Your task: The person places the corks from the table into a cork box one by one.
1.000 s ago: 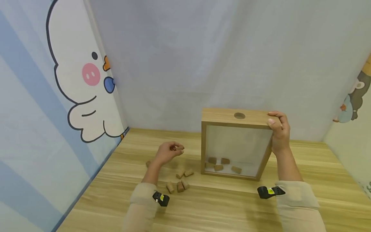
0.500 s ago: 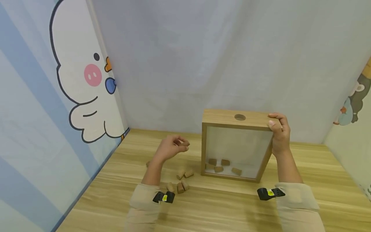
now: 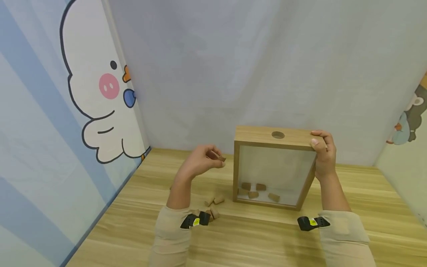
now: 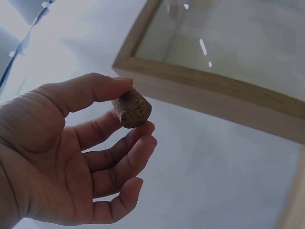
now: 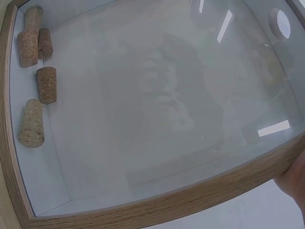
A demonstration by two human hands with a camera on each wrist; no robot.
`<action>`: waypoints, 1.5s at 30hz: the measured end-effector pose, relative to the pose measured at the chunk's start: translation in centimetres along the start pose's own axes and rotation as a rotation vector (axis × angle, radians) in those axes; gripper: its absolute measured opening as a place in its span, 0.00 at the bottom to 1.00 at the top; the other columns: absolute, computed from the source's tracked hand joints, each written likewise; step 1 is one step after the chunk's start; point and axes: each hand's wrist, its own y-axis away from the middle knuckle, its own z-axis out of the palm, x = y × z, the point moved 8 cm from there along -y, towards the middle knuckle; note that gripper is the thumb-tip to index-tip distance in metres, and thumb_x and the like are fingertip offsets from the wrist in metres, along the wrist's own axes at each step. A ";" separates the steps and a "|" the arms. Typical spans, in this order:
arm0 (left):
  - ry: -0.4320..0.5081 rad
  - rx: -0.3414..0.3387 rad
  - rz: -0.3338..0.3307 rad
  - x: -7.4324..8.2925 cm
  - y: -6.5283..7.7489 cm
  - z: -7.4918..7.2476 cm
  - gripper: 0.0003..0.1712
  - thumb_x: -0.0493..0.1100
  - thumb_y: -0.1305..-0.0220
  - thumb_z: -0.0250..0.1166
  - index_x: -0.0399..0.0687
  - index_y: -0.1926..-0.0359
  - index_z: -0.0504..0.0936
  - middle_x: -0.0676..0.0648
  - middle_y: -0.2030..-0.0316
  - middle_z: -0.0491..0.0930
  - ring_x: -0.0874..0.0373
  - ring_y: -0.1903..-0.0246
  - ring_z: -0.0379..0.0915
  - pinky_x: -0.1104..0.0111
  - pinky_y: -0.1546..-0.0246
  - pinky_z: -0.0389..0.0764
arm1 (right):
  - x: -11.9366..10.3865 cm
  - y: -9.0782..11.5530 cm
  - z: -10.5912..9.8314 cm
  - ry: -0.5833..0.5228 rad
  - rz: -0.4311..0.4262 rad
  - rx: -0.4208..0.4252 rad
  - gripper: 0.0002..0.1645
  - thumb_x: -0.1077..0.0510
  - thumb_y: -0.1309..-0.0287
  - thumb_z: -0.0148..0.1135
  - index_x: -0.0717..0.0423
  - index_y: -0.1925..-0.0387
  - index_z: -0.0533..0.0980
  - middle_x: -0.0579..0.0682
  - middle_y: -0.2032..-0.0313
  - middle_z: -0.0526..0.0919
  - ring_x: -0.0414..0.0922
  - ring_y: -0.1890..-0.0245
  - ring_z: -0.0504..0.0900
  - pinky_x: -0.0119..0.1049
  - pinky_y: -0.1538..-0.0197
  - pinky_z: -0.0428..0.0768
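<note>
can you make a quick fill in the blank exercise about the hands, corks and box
The left hand pinches exactly ____ cork.
The right hand grips the wooden box.
Inside the box lie ____ corks altogether.
The round hole is in the box's ____ face, not its clear front.

Missing words: one; five; top

Left of my remote head feed, a blue-striped wall panel (image 3: 30, 148) bears a white cartoon character (image 3: 95, 55) with an orange beak-like shape. I see behind, a pale grey curtain (image 3: 207, 74); right, a grey-and-blue cartoon figure (image 3: 413, 116); below, a wood-grain tabletop (image 3: 260, 241).
</note>
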 end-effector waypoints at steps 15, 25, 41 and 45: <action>0.030 0.030 0.055 5.6 -1.1 -0.5 0.12 0.36 0.45 0.67 0.42 0.58 0.78 0.46 0.62 0.77 0.53 0.62 0.73 0.63 0.63 0.76 | 0.0 0.0 -0.2 0.004 0.026 0.015 0.11 0.59 0.46 0.51 0.52 0.60 0.75 0.52 0.59 0.69 0.45 0.63 0.66 0.34 0.61 0.65; 0.025 -0.020 0.139 8.8 -2.5 -0.2 0.13 0.39 0.44 0.67 0.44 0.56 0.79 0.49 0.62 0.78 0.56 0.60 0.73 0.63 0.59 0.74 | -0.2 -0.2 -0.1 0.019 0.017 0.010 0.11 0.59 0.46 0.50 0.50 0.60 0.74 0.51 0.54 0.67 0.45 0.57 0.63 0.37 0.55 0.57; 0.182 -0.007 0.073 10.6 -7.2 2.9 0.13 0.34 0.47 0.69 0.41 0.58 0.83 0.47 0.63 0.80 0.56 0.62 0.76 0.67 0.63 0.77 | 0.1 -0.3 0.1 0.019 0.042 0.011 0.11 0.59 0.46 0.50 0.50 0.60 0.75 0.51 0.55 0.68 0.45 0.60 0.65 0.35 0.59 0.63; 0.235 -0.013 0.074 10.8 -8.6 4.7 0.12 0.33 0.47 0.69 0.39 0.59 0.83 0.47 0.66 0.81 0.56 0.67 0.77 0.68 0.68 0.77 | 0.1 0.0 -0.2 0.045 0.055 0.019 0.11 0.58 0.45 0.50 0.49 0.60 0.75 0.50 0.53 0.67 0.44 0.57 0.64 0.36 0.56 0.60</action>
